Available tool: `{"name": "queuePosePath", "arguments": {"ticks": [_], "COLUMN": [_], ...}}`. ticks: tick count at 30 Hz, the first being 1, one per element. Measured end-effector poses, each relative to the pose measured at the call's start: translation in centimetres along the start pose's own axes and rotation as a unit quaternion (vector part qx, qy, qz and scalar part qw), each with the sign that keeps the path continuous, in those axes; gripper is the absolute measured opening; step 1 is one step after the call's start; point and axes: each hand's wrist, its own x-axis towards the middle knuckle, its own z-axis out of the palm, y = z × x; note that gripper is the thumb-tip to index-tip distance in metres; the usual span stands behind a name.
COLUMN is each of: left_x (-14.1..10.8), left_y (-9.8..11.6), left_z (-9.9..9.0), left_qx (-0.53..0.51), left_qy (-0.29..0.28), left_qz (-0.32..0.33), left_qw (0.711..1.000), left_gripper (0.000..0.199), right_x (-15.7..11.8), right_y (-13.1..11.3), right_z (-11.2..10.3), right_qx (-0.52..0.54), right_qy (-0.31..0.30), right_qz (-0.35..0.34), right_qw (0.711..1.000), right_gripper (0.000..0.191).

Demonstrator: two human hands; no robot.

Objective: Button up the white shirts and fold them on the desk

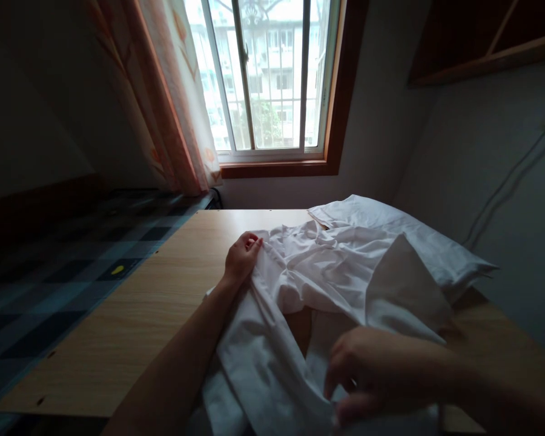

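Observation:
A white garment (318, 266), crumpled with several folds, is spread over the light wooden board (163, 303) and reaches down to the near edge. My left hand (244, 257) pinches its upper left part between thumb and fingers. Lower down, my right hand (361, 372) is blurred over the near part of the cloth. Its fingers are bent, with a gap between thumb and forefinger, and whether it touches the fabric is unclear. Another white fabric piece (390, 224) lies flatter behind the garment at the back right.
To the left is a bed with a dark checked cover (72, 284). A window (272, 91) with a patterned curtain (163, 97) stands beyond the board. At the right are a wall with a cable (504, 181) and a wooden shelf (485, 66) above.

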Motion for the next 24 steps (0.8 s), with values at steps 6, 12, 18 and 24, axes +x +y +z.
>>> {"name": "queuePosePath", "arguments": {"ticks": [6,12,18,24], "left_x": [-2.7,-4.4,-4.0,-4.1], "left_y": [4.9,4.7,3.8,5.0], "left_z": [-0.5,1.2,1.5,1.2], "left_qx": [0.153,0.147,0.168,0.017], "left_qy": [-0.015,-0.237,-0.266,-0.285], "left_qz": [0.223,0.215,0.206,0.237], "left_qw": [0.963,0.936,0.927,0.928], "left_gripper": [0.045,0.054,0.04,0.024], "right_x": [6.8,10.7,9.5,6.7], "right_y": [4.0,7.6,9.9,10.2], "right_z": [-2.6,-0.9,-0.2,-2.5], "right_qx": [-0.095,-0.116,-0.084,0.115], "right_qy": [0.302,0.231,0.297,0.299], "right_qz": [0.053,0.126,0.125,0.062], "right_qw": [0.947,0.958,0.943,0.945], "right_gripper": [0.056,0.058,0.037,0.029]}}
